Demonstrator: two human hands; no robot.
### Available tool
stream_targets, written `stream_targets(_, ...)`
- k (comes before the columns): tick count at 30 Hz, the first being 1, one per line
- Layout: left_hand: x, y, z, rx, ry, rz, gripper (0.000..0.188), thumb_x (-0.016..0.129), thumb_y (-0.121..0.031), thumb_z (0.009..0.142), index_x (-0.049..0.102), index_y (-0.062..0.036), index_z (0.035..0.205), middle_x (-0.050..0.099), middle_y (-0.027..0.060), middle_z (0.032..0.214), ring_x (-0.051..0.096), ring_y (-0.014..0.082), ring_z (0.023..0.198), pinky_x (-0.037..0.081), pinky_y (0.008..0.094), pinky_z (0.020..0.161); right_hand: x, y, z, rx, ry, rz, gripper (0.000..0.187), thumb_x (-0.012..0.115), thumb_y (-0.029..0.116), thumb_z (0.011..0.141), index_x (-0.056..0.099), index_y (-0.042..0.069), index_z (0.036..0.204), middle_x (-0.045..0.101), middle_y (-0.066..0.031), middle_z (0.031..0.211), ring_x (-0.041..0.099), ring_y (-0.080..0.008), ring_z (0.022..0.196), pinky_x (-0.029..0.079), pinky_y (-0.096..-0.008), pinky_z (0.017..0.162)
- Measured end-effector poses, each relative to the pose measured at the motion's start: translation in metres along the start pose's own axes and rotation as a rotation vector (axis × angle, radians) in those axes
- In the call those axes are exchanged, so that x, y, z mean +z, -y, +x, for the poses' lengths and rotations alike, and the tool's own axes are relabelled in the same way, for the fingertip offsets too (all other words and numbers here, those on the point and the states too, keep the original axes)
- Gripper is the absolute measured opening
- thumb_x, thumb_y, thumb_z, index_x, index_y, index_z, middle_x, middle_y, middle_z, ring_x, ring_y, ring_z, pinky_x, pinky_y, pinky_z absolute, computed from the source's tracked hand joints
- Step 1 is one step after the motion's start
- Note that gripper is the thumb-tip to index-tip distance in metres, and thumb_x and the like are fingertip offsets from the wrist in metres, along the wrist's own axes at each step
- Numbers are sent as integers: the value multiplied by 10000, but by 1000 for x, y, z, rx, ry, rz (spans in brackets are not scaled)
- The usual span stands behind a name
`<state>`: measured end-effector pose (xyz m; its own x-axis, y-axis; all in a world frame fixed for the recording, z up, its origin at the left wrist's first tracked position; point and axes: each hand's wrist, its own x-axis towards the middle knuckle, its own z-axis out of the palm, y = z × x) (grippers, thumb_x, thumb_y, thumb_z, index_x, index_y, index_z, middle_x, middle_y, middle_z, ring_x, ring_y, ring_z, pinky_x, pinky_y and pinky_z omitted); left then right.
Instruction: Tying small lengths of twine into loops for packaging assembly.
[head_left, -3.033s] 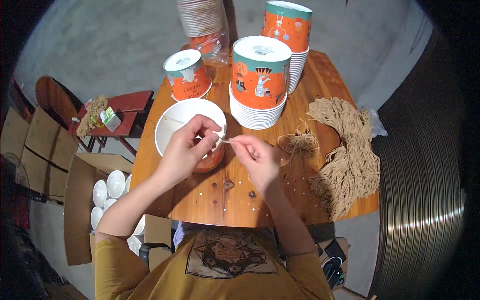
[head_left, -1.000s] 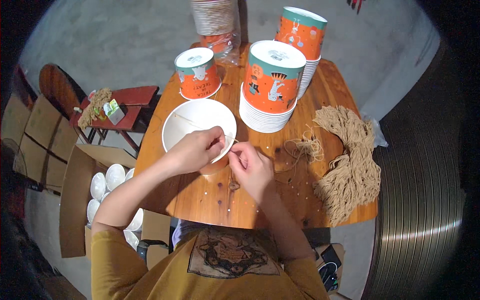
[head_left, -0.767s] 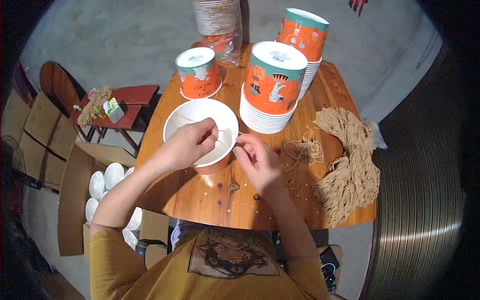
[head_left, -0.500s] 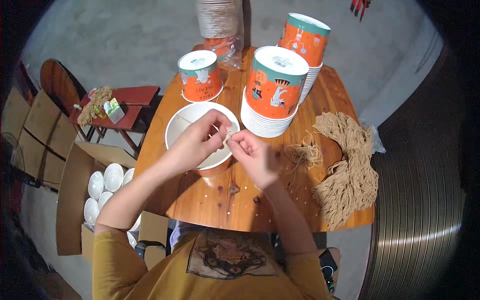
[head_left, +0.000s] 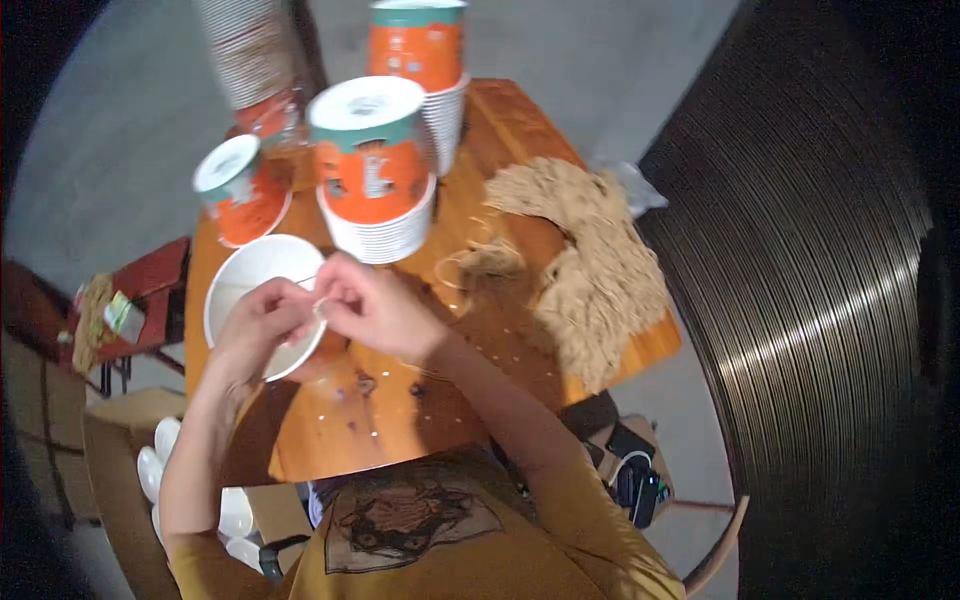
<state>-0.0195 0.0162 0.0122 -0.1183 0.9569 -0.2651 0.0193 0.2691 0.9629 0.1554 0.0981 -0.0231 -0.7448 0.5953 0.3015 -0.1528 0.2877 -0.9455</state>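
Right hand (head_left: 375, 308) moved forward beside left hand (head_left: 262, 318); hands pinch blurred string (head_left: 320, 308); tub (head_left: 252, 266) upright, mouth up.

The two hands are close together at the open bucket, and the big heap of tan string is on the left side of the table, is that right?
Almost: the heap of tan string is on the right side of the table, not the left, as the head view shows. The left hand and right hand are close together at the open bucket.
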Motion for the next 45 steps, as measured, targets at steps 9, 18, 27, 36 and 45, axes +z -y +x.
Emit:
stream_targets(9, 6, 3, 6, 59, 66, 266, 189, 624, -201, 872, 636, -46, 979, 567, -47, 791, 478, 46, 713, 401, 224, 641, -18, 24, 23, -444, 149, -517, 114, 571, 126, 847, 598, 71, 944, 629, -77, 892, 621, -269, 858, 444, -399, 822)
stream_targets(18, 4, 1, -1, 0, 279, 0, 156, 607, -170, 912, 634, -26, 968, 593, -23, 836, 494, 51, 715, 400, 197, 642, -15, 17, 23, -363, -31, -418, 72, 599, 43, 835, 607, 42, 907, 606, -105, 826, 618, -259, 763, 480, -346, 669)
stream_targets(27, 4, 0, 5, -27, 292, -86, 109, 617, -141, 900, 635, -38, 928, 587, -33, 781, 483, 29, 661, 382, 168, 593, -20, 4, -7, -361, -33, -441, 189, 674, -25, 771, 582, 60, 914, 553, -63, 895, 558, -142, 705, 466, -275, 638)
stream_targets(36, 5, -1, 10, -123, 334, -215, 95, 592, -99, 907, 604, -25, 965, 581, -18, 748, 533, 24, 645, 439, 143, 561, 0, -4, -18, -390, -130, -575, 241, 745, 149, 771, 562, 120, 926, 560, -95, 789, 591, -287, 629, 437, -423, 548)
stream_targets(45, 5, -4, 6, -140, 287, -287, 134, 579, -2, 879, 549, -16, 1008, 587, 29, 878, 572, 58, 702, 503, 163, 619, -3, -4, -20, -351, -157, -463, 169, 701, 86, 785, 586, 108, 907, 564, -84, 791, 568, -222, 651, 432, -329, 568)
